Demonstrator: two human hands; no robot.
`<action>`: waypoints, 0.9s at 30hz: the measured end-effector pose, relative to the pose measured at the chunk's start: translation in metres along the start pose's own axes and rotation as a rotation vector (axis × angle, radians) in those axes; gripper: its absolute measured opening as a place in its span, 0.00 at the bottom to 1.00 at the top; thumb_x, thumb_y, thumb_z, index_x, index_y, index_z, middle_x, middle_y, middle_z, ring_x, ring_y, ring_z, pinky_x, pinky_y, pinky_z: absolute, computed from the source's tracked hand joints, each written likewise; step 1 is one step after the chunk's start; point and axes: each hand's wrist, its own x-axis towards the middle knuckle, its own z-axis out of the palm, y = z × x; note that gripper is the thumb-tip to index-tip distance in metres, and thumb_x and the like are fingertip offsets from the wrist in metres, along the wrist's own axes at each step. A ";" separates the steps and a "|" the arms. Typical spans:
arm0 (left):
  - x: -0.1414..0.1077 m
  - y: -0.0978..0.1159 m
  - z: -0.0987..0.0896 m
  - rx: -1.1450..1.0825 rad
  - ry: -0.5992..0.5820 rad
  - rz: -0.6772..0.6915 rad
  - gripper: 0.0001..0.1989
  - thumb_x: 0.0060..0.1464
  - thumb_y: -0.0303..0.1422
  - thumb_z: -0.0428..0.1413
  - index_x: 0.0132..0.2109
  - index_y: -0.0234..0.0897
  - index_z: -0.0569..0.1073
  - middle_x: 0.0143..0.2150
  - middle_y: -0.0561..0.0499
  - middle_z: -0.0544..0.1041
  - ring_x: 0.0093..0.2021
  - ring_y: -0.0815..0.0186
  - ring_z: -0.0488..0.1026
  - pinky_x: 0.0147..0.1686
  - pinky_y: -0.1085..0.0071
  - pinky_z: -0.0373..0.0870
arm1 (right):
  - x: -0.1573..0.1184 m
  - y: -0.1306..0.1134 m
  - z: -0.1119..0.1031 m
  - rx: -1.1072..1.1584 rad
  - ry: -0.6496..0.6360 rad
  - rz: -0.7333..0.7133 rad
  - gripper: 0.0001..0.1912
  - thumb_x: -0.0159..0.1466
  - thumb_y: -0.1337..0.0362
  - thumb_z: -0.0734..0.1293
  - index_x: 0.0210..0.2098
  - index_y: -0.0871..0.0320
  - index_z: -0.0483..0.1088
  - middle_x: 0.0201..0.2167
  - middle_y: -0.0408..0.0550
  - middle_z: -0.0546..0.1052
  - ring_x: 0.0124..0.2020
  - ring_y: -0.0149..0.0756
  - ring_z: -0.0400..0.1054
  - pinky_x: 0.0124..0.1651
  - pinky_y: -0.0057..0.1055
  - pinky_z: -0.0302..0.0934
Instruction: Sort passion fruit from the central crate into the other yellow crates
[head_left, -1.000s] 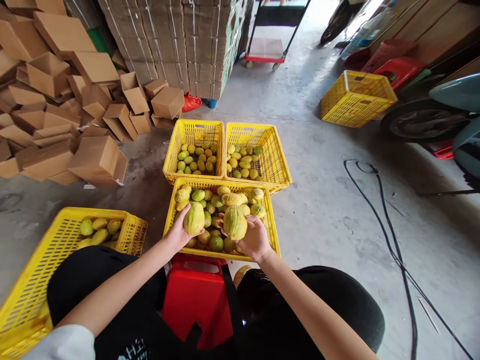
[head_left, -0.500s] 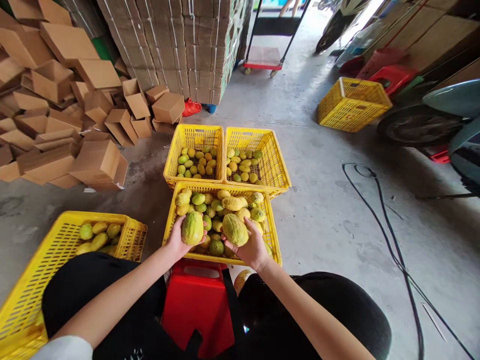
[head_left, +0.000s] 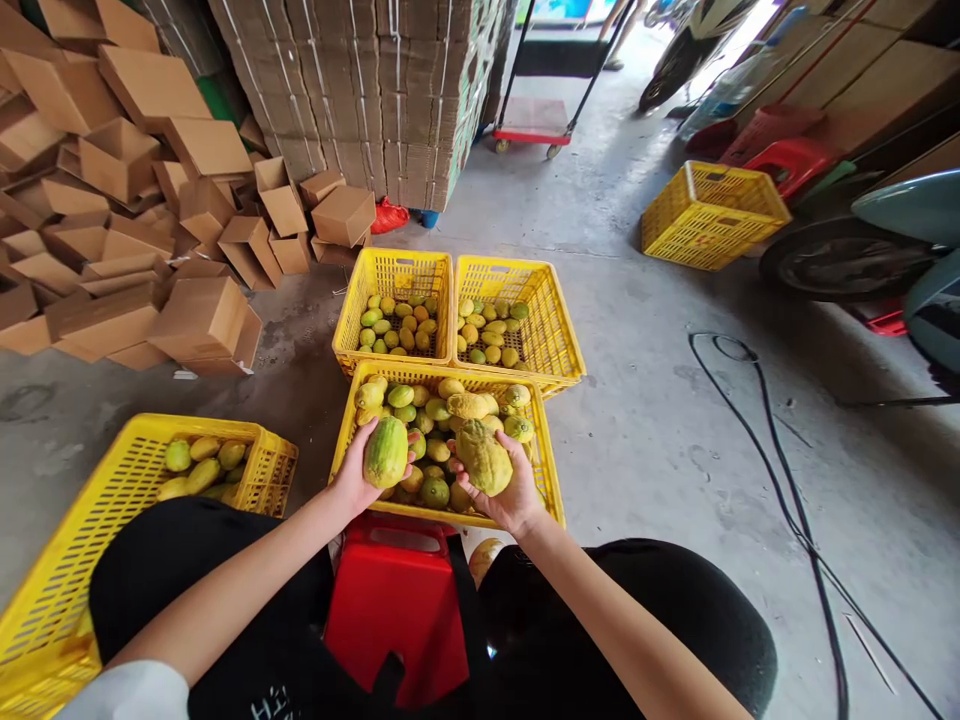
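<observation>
My left hand (head_left: 358, 470) is closed around a ribbed green-yellow papaya (head_left: 385, 452). In my right hand (head_left: 517, 490) lies another papaya (head_left: 484, 458), yellower and bumpier, with my fingers curled round its side and underneath. Both fruits are held side by side, apart from each other, above the near yellow crate (head_left: 556, 480). That crate is filled with several more green and yellow papayas (head_left: 435, 491). Behind it stand two yellow crates, a left one (head_left: 339, 345) and a right one (head_left: 562, 320), each with a layer of similar fruit at the bottom.
At my left is a yellow crate (head_left: 67, 520) with some papayas. A red plastic stool (head_left: 397, 610) is between my legs. Cardboard boxes (head_left: 202, 320) lie heaped at the left. Black cable (head_left: 784, 480) runs over the floor at the right, near another yellow crate (head_left: 712, 215).
The papaya in my right hand has moved slightly right and turned, showing a bumpier side. My left hand keeps its papaya almost in place, slightly higher. The view has shifted a little.
</observation>
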 end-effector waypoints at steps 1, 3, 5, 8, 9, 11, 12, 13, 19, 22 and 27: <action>0.000 0.000 -0.001 0.013 0.007 0.002 0.17 0.64 0.42 0.48 0.42 0.32 0.74 0.37 0.41 0.80 0.29 0.62 0.76 0.28 0.68 0.73 | 0.000 0.001 0.003 -0.013 -0.025 -0.004 0.17 0.58 0.55 0.71 0.44 0.56 0.71 0.35 0.50 0.81 0.29 0.35 0.74 0.29 0.29 0.70; -0.001 -0.001 -0.002 0.037 -0.003 0.009 0.16 0.63 0.41 0.50 0.46 0.33 0.74 0.36 0.43 0.79 0.30 0.62 0.77 0.30 0.66 0.74 | 0.001 0.003 0.009 -0.038 -0.065 -0.027 0.17 0.57 0.57 0.70 0.45 0.53 0.70 0.35 0.47 0.81 0.28 0.35 0.73 0.28 0.29 0.69; -0.002 -0.001 -0.002 0.037 -0.042 0.008 0.17 0.63 0.39 0.50 0.51 0.35 0.74 0.36 0.44 0.79 0.32 0.61 0.78 0.36 0.62 0.75 | 0.002 0.004 0.013 -0.061 -0.080 -0.058 0.17 0.56 0.58 0.70 0.45 0.51 0.69 0.35 0.45 0.80 0.28 0.36 0.73 0.27 0.29 0.68; -0.003 -0.001 -0.003 -0.032 -0.107 -0.022 0.17 0.63 0.38 0.48 0.56 0.39 0.71 0.41 0.44 0.80 0.40 0.56 0.79 0.46 0.51 0.74 | 0.004 0.005 0.015 -0.094 -0.071 -0.085 0.18 0.56 0.57 0.70 0.45 0.51 0.69 0.34 0.44 0.80 0.28 0.37 0.74 0.26 0.29 0.67; -0.003 -0.001 -0.003 -0.057 -0.122 -0.039 0.18 0.63 0.37 0.48 0.56 0.39 0.71 0.43 0.43 0.80 0.43 0.53 0.79 0.47 0.49 0.73 | 0.004 0.004 0.015 -0.102 -0.061 -0.085 0.18 0.57 0.56 0.69 0.46 0.51 0.69 0.35 0.45 0.80 0.29 0.38 0.75 0.27 0.31 0.68; -0.001 -0.001 -0.003 -0.074 -0.144 -0.075 0.18 0.62 0.35 0.47 0.56 0.35 0.70 0.46 0.40 0.80 0.47 0.50 0.79 0.49 0.47 0.73 | 0.004 0.002 0.015 -0.102 -0.032 -0.078 0.19 0.58 0.54 0.68 0.47 0.52 0.70 0.36 0.47 0.81 0.34 0.42 0.77 0.32 0.35 0.71; -0.001 -0.001 -0.002 -0.068 -0.151 -0.087 0.18 0.62 0.35 0.47 0.56 0.33 0.70 0.47 0.38 0.79 0.48 0.49 0.78 0.49 0.48 0.72 | 0.004 0.001 0.015 -0.095 -0.019 -0.071 0.20 0.58 0.54 0.68 0.48 0.52 0.70 0.37 0.48 0.81 0.36 0.44 0.77 0.34 0.38 0.72; 0.000 -0.001 -0.002 -0.055 -0.156 -0.093 0.18 0.63 0.34 0.47 0.55 0.31 0.70 0.47 0.37 0.79 0.48 0.49 0.78 0.49 0.49 0.73 | 0.003 -0.001 0.015 -0.084 -0.010 -0.064 0.20 0.57 0.55 0.68 0.48 0.52 0.70 0.38 0.49 0.81 0.39 0.46 0.77 0.38 0.41 0.73; 0.002 -0.001 0.004 -0.018 -0.058 -0.016 0.17 0.65 0.38 0.47 0.51 0.33 0.72 0.35 0.44 0.79 0.32 0.60 0.78 0.41 0.58 0.77 | 0.004 0.000 0.014 -0.052 0.002 -0.066 0.17 0.56 0.60 0.71 0.46 0.52 0.70 0.40 0.48 0.81 0.47 0.48 0.77 0.48 0.46 0.72; 0.006 -0.002 0.007 -0.029 -0.037 -0.010 0.15 0.65 0.39 0.48 0.46 0.33 0.74 0.33 0.44 0.78 0.30 0.61 0.77 0.30 0.68 0.76 | 0.007 0.005 0.018 -0.036 0.020 -0.072 0.17 0.57 0.59 0.73 0.45 0.50 0.70 0.37 0.44 0.81 0.43 0.45 0.78 0.47 0.44 0.73; 0.010 -0.004 0.015 -0.037 -0.126 -0.047 0.18 0.64 0.42 0.48 0.44 0.33 0.76 0.32 0.43 0.77 0.28 0.63 0.74 0.21 0.73 0.70 | 0.013 0.009 0.032 -0.050 -0.030 -0.041 0.14 0.60 0.57 0.69 0.45 0.51 0.70 0.35 0.45 0.80 0.37 0.42 0.78 0.41 0.42 0.74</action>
